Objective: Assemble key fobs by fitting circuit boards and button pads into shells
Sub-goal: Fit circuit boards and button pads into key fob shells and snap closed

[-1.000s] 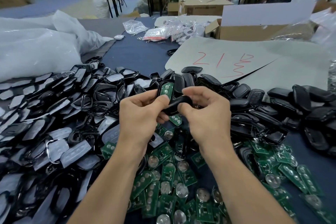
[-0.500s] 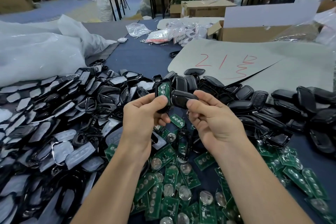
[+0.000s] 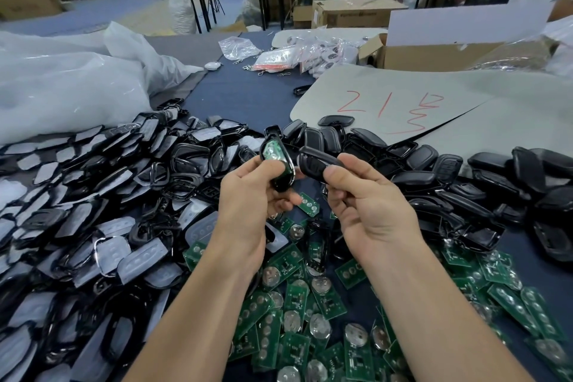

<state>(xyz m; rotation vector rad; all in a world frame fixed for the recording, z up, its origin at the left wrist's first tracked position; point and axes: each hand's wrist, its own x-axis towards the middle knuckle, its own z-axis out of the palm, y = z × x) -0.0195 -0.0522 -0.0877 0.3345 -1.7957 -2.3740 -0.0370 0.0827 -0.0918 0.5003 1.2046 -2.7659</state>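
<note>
My left hand (image 3: 249, 195) grips a black fob shell half (image 3: 277, 161) with a green circuit board seated inside it, held upright and tilted toward me. My right hand (image 3: 362, 205) pinches a second black shell half (image 3: 316, 161) between thumb and fingers, just to the right of the first. A narrow gap separates the two halves. Both are held above the dark blue table, over a scatter of loose green circuit boards (image 3: 297, 298) with coin cells.
A heap of black frames and grey button pads (image 3: 93, 211) fills the left. Black shell backs (image 3: 465, 177) pile up at the right. Grey card with red writing (image 3: 403, 102), an open carton (image 3: 434, 53) and white plastic bags (image 3: 62, 87) lie behind.
The two shell halves were pressed together a second ago; my hands have since drawn them apart and raised them slightly, the right half now held separately beside the left one.
</note>
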